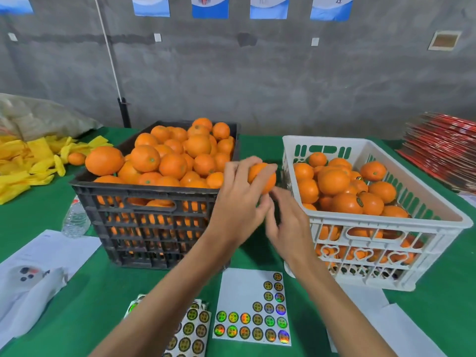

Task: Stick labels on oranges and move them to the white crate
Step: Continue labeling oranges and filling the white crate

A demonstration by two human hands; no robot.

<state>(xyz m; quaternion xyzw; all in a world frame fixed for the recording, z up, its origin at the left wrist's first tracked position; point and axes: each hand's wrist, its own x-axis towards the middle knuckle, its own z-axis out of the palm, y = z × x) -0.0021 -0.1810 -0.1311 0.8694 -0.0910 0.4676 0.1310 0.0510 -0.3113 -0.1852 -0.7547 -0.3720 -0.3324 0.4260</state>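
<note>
black crate (144,202) heaped with unlabelled oranges at our left, white crate (386,253) part filled at right. between them left hand (239,202) grips orange (262,176), fingers curled round it. right hand (286,222) fingers meet it, likely pressing label; whether they pinch, we cannot tell. next: set orange in white crate, peel from sticker sheet (252,310).

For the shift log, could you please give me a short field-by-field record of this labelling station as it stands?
left hand: grips an orange, raised between the crates
right hand: fingertips at the orange's underside; any label there is hidden
black crate: heaped with oranges
white crate: partly filled, some oranges labelled
sticker sheet: flat on the green cloth, partly used
stage: labelling, orange not yet in the white crate
</note>
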